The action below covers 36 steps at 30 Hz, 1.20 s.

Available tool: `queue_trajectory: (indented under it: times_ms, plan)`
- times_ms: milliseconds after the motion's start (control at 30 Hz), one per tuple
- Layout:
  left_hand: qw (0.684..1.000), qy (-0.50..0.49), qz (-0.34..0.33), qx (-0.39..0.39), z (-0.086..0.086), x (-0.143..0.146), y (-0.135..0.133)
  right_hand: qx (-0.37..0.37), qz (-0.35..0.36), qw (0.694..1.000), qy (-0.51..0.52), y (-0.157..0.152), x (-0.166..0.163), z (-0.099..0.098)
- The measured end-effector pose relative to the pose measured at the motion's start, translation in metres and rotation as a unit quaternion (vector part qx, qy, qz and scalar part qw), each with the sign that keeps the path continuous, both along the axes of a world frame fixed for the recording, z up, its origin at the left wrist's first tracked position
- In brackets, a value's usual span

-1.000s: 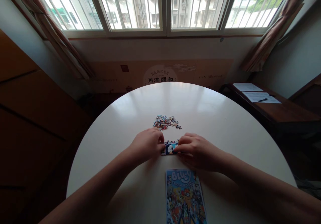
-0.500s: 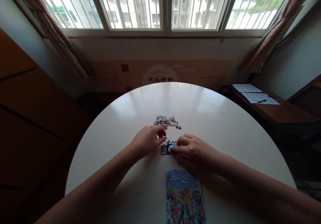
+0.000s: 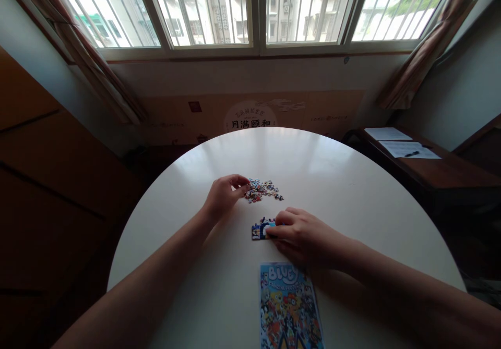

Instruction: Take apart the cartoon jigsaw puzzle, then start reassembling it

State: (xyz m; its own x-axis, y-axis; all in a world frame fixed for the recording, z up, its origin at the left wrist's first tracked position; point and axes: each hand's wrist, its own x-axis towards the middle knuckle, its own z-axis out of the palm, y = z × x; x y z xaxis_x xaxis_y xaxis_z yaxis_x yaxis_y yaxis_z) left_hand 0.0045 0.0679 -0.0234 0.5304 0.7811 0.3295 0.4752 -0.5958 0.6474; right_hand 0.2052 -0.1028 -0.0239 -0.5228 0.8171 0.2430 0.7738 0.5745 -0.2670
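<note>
Round white worktop [image 3: 332, 182], seen from above, both forearms reaching in from the bottom edge. Left hand [image 3: 223, 195] is at the left edge of a small pile of loose puzzle pieces [image 3: 264, 190] out past the middle of the worktop. Its fingers are curled, with thumb and forefinger tips close together and touching the pile's near-left side. Cannot tell if a piece is pinched between them; too small and dark.

Right hand [image 3: 301, 234] lies palm down nearer the person, to the right of the pile and well apart from the left hand. Its fingers are close together, tips resting on the right end of a short joined puzzle strip [image 3: 259, 230], which is blue and white and lies flat on the worktop. The left part of the strip shows and the right part is under the fingertips. Cannot tell whether the thumb grips the strip or the hand just presses on it. The strip sits between the pile and a printed picture sheet [image 3: 287, 307], apart from both.

The sheet lies flat at the near edge, just beside the right wrist, with a blue cartoon title on top and crowded colourful figures below.

Behind the worktop is a wide barred window [image 3: 250, 10] with curtains [image 3: 97, 77] at both sides and a brown cardboard panel [image 3: 250, 117] with print under the sill. On the right is a dark side desk [image 3: 442, 171] with white papers [image 3: 407, 149] and a pen on it.
</note>
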Motion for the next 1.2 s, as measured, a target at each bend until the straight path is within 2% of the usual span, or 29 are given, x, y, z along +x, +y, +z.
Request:
queue_trajectory:
  times_ms: [167, 267, 333, 400, 467, 533, 633, 733, 900, 1200]
  plan:
    - [0.989, 0.023, 0.034, 0.14, 0.0, 0.0, 0.011, -0.013, 0.008, 1.0, 0.002, -0.001, 0.003, 0.003]
    - [0.98, -0.009, 0.084, 0.179, 0.01, -0.011, 0.01, -0.015, 0.013, 1.0, -0.003, -0.001, 0.004, 0.004]
    - [0.978, -0.016, 0.094, 0.185, 0.018, -0.017, 0.003, -0.014, 0.012, 1.0, -0.004, -0.001, 0.004, 0.004]
    - [0.986, 0.011, 0.054, 0.156, 0.024, -0.018, -0.011, -0.011, 0.01, 1.0, -0.005, -0.001, 0.003, 0.004]
    - [0.991, 0.072, -0.029, 0.11, 0.026, -0.013, -0.03, -0.007, 0.009, 1.0, -0.004, -0.002, 0.003, 0.004]
    - [0.98, 0.146, -0.105, 0.082, 0.026, -0.006, -0.048, -0.009, 0.015, 1.0, -0.007, -0.002, 0.004, 0.004]
    - [0.964, 0.215, -0.146, 0.065, 0.022, 0.003, -0.067, -0.02, 0.025, 0.999, -0.012, -0.003, 0.007, 0.004]
    - [0.96, 0.234, -0.147, 0.052, 0.018, 0.008, -0.072, -0.027, 0.025, 0.999, -0.016, -0.004, 0.008, 0.005]
    - [0.971, 0.21, -0.112, 0.002, 0.016, 0.009, -0.069, -0.037, 0.011, 0.999, -0.022, -0.006, 0.006, 0.006]
    - [0.971, 0.218, -0.088, -0.04, 0.021, 0.012, -0.07, -0.029, 0.0, 0.999, -0.031, -0.006, 0.003, 0.009]
